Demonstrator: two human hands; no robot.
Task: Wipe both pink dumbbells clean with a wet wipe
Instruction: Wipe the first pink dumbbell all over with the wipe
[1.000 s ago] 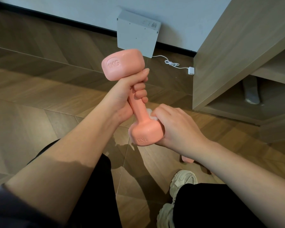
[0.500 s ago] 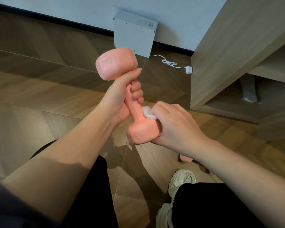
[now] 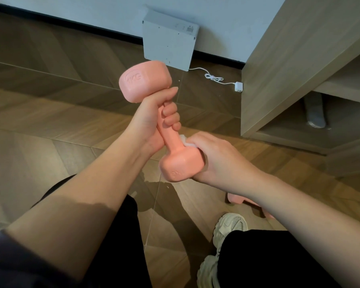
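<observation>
A pink dumbbell (image 3: 181,161) marked 1KG stands nearly upright in mid-air in front of me. My left hand (image 3: 154,119) grips its handle just below the upper head. My right hand (image 3: 216,161) wraps the right side of the lower head and pinches a white wet wipe (image 3: 186,141) against the head's top, by the handle. Most of the wipe is hidden under my fingers. A second pink dumbbell (image 3: 235,199) lies on the floor, mostly hidden behind my right forearm.
Wooden herringbone floor (image 3: 50,121) all around. A grey box (image 3: 168,46) leans on the wall, with a white cable and plug (image 3: 238,86) beside it. A wooden cabinet (image 3: 289,69) stands at right. My knees and a white sneaker (image 3: 227,231) are below.
My right hand has slid the wipe up from the side of the lower head to its top near the handle. The dumbbell has turned slightly.
</observation>
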